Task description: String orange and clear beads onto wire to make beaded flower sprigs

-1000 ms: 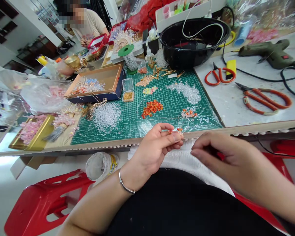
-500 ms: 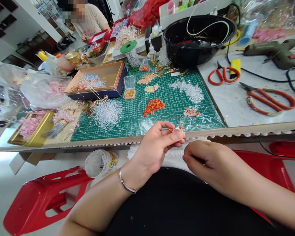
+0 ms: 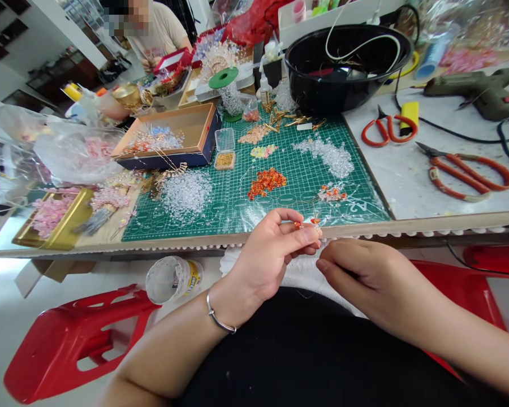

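Pinched between the thumb and fingers of my left hand is a small cluster of orange and clear beads, held just over the table's front edge. My right hand is close beside it, its thumb and forefinger pressed together; what they grip is too fine or hidden to make out. On the green cutting mat in front of my hands lie a pile of orange beads, a small heap of mixed orange and clear pieces, and clear beads to the left.
Red-handled pliers, cutters and a glue gun lie to the right. A black basin stands behind the mat, an open box at left. Another person sits across. A red stool stands below left.
My right hand has shifted very slightly right, with its fingers still together. My left hand keeps its pinch on the bead cluster, and the camera view has moved a little.
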Motion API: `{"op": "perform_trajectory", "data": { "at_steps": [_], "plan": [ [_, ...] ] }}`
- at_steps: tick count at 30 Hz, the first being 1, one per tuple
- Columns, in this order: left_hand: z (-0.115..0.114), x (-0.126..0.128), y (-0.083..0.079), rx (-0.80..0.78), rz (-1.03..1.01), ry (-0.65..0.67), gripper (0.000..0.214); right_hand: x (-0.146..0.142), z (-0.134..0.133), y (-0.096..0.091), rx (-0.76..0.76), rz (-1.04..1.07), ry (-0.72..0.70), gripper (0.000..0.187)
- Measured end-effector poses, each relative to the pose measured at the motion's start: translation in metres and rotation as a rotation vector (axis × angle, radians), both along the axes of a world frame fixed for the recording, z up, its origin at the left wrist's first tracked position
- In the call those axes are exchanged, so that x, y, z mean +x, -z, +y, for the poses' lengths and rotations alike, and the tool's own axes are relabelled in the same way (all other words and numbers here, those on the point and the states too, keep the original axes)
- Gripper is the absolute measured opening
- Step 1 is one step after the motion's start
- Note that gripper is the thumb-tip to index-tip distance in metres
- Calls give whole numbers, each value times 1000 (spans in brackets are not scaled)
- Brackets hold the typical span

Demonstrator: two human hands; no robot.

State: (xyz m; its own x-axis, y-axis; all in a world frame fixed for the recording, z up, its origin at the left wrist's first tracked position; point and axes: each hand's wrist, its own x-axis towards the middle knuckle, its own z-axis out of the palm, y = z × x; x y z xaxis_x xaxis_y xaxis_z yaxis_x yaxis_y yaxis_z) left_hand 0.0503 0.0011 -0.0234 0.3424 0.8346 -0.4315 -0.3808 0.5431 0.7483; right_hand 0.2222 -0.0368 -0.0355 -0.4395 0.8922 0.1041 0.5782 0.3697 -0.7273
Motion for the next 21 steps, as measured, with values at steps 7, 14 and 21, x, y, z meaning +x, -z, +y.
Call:
{"op": "perform_trajectory", "data": {
  "at_steps": [7, 14, 21],
  "plan": [
    [2, -2, -1, 19, 21, -15, 35, 9, -7, -2, -77, -107, -114, 36],
    [3, -6, 0, 53, 12, -40, 36, 33, -9, 11, -143, -290, -297, 33],
    [1, 0, 0, 54, 23, -24, 37, 36, -8, 1, -184, -42, 48, 30]
  ]
}}
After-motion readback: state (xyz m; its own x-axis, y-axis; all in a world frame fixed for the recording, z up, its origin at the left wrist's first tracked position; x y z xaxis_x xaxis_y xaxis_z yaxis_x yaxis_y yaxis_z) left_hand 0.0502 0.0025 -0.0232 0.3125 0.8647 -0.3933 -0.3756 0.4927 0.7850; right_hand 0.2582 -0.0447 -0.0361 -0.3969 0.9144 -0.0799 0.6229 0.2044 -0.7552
